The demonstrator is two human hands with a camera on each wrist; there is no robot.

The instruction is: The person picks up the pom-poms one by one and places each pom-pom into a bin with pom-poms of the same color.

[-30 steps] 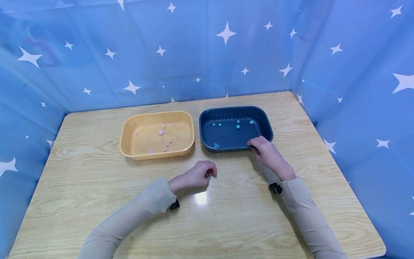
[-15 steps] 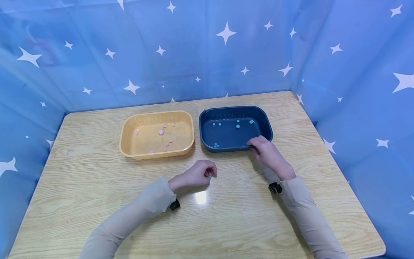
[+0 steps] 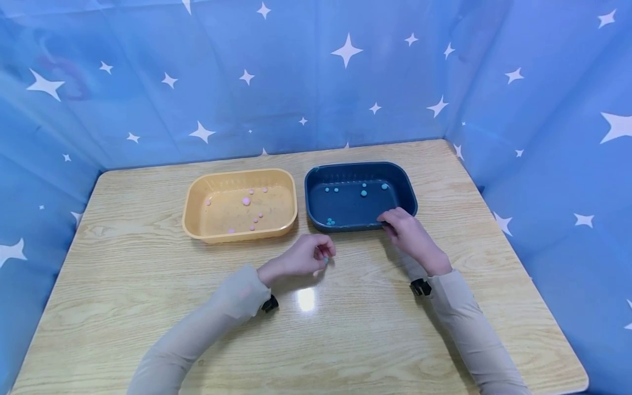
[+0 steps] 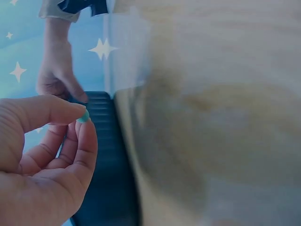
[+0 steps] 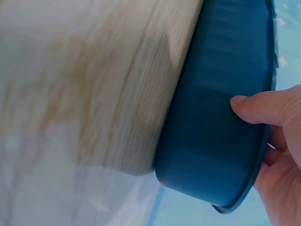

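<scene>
Between thumb and fingertip my left hand (image 3: 303, 255) pinches a small teal ball (image 4: 83, 117), just above the table in front of the trays. My right hand (image 3: 407, 233) grips the near rim of the dark blue tray (image 3: 345, 228) toward its right end. In the right wrist view the thumb presses the outer wall of the tray (image 5: 211, 117) while the fingers go over the rim. Several small teal balls (image 3: 364, 193) lie inside the blue tray, a few of them bunched at its near left corner.
Left of the blue tray stands a yellow tray (image 3: 197, 238) with several small pink balls (image 3: 246, 201) in it. Both trays sit at the back of the wooden table (image 3: 345, 340). A blue curtain (image 3: 296, 77) with white stars rises behind and beside the table.
My left hand has lifted a little and moved forward and slightly right, toward the blue tray, with the teal ball. The right hand has stayed at the blue tray's rim.
</scene>
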